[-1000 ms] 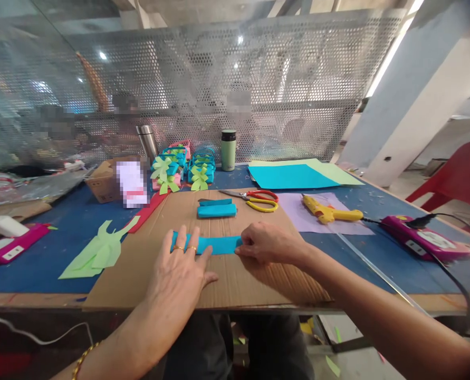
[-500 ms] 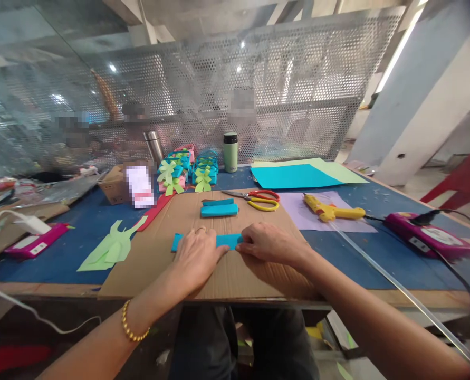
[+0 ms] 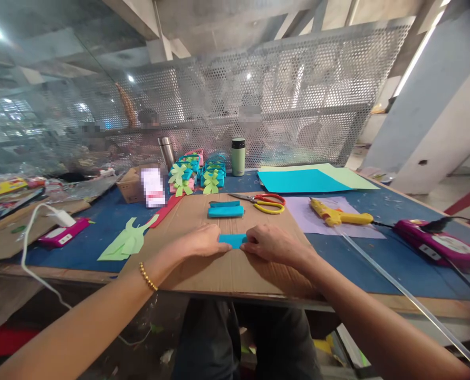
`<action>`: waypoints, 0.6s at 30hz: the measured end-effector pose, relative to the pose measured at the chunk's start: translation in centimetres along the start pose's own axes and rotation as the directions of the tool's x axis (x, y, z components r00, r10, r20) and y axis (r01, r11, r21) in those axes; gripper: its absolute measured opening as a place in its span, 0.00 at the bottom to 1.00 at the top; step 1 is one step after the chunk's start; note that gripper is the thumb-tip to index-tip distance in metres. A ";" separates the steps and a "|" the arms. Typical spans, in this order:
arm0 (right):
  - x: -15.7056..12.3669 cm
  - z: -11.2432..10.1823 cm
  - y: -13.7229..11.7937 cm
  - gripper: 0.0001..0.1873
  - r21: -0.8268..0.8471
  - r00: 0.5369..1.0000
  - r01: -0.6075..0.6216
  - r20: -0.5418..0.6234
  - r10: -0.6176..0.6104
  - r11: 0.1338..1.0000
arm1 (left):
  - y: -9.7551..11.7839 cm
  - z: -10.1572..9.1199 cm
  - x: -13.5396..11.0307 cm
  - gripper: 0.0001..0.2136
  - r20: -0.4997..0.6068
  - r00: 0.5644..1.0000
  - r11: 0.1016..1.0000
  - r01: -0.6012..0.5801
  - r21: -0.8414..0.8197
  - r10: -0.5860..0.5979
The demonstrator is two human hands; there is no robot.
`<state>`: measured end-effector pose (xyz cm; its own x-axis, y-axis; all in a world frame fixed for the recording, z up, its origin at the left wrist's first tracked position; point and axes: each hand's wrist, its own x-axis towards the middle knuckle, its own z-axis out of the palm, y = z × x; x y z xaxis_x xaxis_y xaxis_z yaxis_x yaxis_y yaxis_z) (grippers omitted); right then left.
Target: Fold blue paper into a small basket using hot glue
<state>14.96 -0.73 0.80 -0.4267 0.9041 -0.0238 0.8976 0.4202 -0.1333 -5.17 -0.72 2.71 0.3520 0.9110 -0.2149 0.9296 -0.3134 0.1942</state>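
A blue paper strip [image 3: 233, 241] lies across the brown cardboard sheet [image 3: 219, 272], and only its middle shows between my hands. My left hand [image 3: 203, 240] grips its left part, fingers curled over it and thumb along the near edge. At the right end my right hand [image 3: 272, 241] pinches the strip with fingers bent. Just beyond my hands sit folded blue paper pieces [image 3: 226, 211]. Behind them lie scissors [image 3: 268, 203] with red and yellow handles.
A yellow glue gun [image 3: 339, 215] with a clear glue stick rests on purple paper [image 3: 298, 211] at right, wired to a magenta power strip [image 3: 436, 243]. Green paper cutouts [image 3: 126, 240] lie left. Small blue and pink bow-topped items [image 3: 213, 177] and a green bottle [image 3: 238, 158] stand behind.
My left hand has gone from lying over the strip with fingers extended to gripping it with curled fingers. My right hand stays at the right end. The view has shifted slightly left.
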 end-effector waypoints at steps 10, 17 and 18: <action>0.0 0.3 0.1 0.14 0.006 0.999 -0.002 -0.032 0.002 1.000 | -2.9 0.1 0.9 0.16 0.081 0.994 0.993 -0.062 -0.097 0.070; 0.2 0.6 0.4 0.15 0.010 0.999 0.018 -0.049 -0.018 1.000 | -5.0 -0.1 0.1 0.14 0.076 0.995 0.988 -0.047 -0.145 0.058; 0.2 0.7 0.4 0.16 0.007 0.998 0.020 -0.052 -0.019 1.000 | -5.4 -0.1 0.0 0.14 0.079 0.996 0.988 -0.038 -0.149 0.051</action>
<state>15.16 -0.40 0.03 -0.4376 0.8987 0.0303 0.8883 0.4372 -0.1404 -10.16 0.98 1.81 0.4062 0.8700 -0.2796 0.8887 -0.3049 0.3424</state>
